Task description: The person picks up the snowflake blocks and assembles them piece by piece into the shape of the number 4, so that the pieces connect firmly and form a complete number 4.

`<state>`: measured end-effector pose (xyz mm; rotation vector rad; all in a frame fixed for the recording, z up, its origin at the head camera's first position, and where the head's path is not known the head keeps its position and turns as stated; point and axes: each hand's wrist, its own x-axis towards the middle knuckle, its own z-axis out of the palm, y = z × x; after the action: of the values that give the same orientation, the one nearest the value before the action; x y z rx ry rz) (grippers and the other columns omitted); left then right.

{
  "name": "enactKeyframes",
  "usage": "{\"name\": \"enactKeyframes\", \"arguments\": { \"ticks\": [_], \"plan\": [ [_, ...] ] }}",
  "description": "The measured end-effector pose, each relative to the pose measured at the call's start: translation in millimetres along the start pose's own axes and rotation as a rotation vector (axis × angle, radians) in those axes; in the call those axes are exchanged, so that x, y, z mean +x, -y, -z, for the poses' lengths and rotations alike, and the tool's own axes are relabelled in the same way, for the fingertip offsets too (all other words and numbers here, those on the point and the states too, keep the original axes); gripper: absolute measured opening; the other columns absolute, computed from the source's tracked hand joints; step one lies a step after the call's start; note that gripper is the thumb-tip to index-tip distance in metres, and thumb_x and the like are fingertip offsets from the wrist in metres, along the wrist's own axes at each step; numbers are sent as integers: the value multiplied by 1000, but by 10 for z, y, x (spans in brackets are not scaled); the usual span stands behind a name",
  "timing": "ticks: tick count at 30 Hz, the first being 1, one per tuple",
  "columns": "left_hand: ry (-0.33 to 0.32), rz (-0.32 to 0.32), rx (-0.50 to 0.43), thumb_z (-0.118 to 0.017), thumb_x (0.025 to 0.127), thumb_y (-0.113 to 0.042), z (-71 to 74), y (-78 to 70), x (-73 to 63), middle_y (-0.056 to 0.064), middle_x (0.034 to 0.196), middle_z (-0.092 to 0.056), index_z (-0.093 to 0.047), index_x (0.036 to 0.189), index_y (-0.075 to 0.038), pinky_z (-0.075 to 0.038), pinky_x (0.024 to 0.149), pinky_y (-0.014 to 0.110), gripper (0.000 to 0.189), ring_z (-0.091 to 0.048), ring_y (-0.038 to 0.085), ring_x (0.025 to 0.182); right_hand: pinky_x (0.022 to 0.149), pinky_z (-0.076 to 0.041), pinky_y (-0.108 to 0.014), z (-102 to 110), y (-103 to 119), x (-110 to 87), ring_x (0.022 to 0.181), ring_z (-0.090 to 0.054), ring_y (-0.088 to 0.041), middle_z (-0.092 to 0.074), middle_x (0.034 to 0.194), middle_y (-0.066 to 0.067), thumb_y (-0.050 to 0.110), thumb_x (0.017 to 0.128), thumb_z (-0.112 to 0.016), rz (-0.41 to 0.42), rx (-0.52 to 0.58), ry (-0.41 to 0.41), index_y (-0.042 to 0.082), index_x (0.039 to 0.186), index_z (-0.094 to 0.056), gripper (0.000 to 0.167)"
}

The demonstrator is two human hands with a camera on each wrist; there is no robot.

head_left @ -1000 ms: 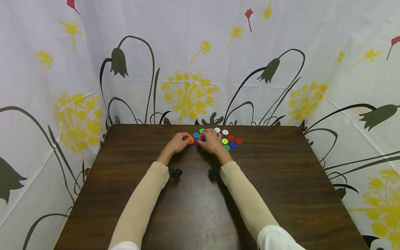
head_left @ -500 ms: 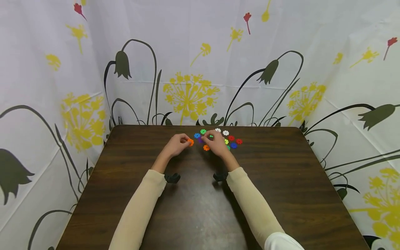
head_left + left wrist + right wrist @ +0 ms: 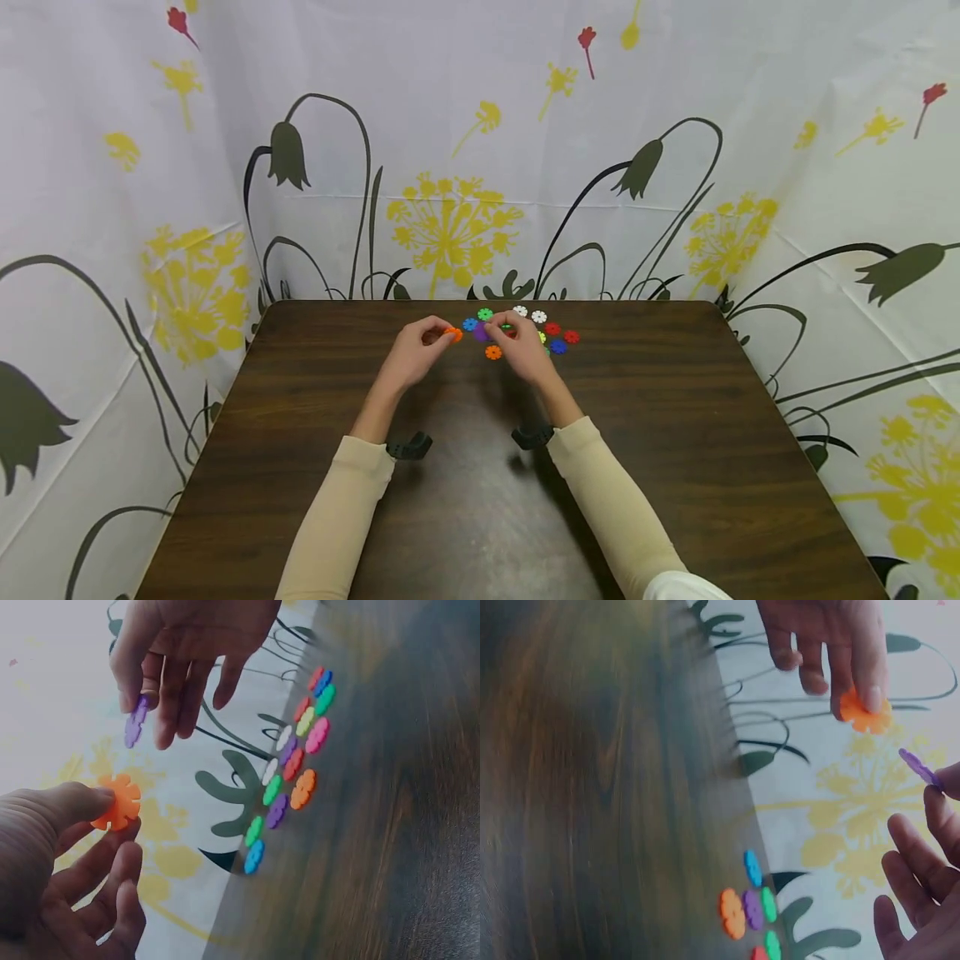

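Note:
My left hand (image 3: 415, 352) pinches an orange flower-shaped plastic disc (image 3: 124, 806) between thumb and fingers, its notched edge standing out past the thumb. Opposite it, my right hand (image 3: 523, 348) pinches a purple flower-shaped disc (image 3: 136, 724) by one edge; the right wrist view shows this disc (image 3: 918, 766) nearly edge-on. Both discs are held up above the table with a small gap between them. The other fingers of both hands are loosely bent. Below lie more such discs, among them an orange one (image 3: 492, 352) and a blue one (image 3: 470, 324).
Several flower discs in red, white, green, yellow, pink and dark blue (image 3: 558, 346) lie flat near the far edge of the dark wooden table (image 3: 660, 433). Behind that edge hangs a white curtain (image 3: 480, 67) printed with flowers. Black straps (image 3: 409, 447) sit on both wrists.
Both hands have risen off the table with their discs. The right hand has picked up the purple disc, and shifting slightly right it uncovers an orange disc on the table.

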<state>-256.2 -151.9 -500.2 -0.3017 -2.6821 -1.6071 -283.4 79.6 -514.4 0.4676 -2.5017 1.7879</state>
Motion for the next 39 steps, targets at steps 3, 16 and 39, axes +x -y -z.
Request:
{"name": "enactKeyframes", "arguments": {
  "ticks": [3,16,39],
  "plan": [
    [-19,2,-16,-68,108,-26,6,-33,-58,16,113,-77,-74,119,-7,-54,83,35,23,-68,27,98,92,-55,-31,-28,78,-56,118,-66,-28,-72,124,-12,24,107,-66,3,56,-1,6,99,-69,21],
    [-42,-52,-74,-70,107,-21,-47,-143,-147,15,113,-76,-74,118,-5,-61,94,46,19,-73,29,101,72,-46,-25,-99,231,-137,86,-56,-29,-67,103,-5,25,108,-65,-17,172,-57,3,106,-72,23],
    [-86,-168,57,-70,105,-11,-137,-96,-172,14,110,-74,-73,115,-3,-63,89,47,12,-73,28,97,72,-45,-27,-146,170,-135,83,-55,-20,-67,92,-3,25,106,-65,-119,132,-50,1,104,-75,26]
  ]
}}
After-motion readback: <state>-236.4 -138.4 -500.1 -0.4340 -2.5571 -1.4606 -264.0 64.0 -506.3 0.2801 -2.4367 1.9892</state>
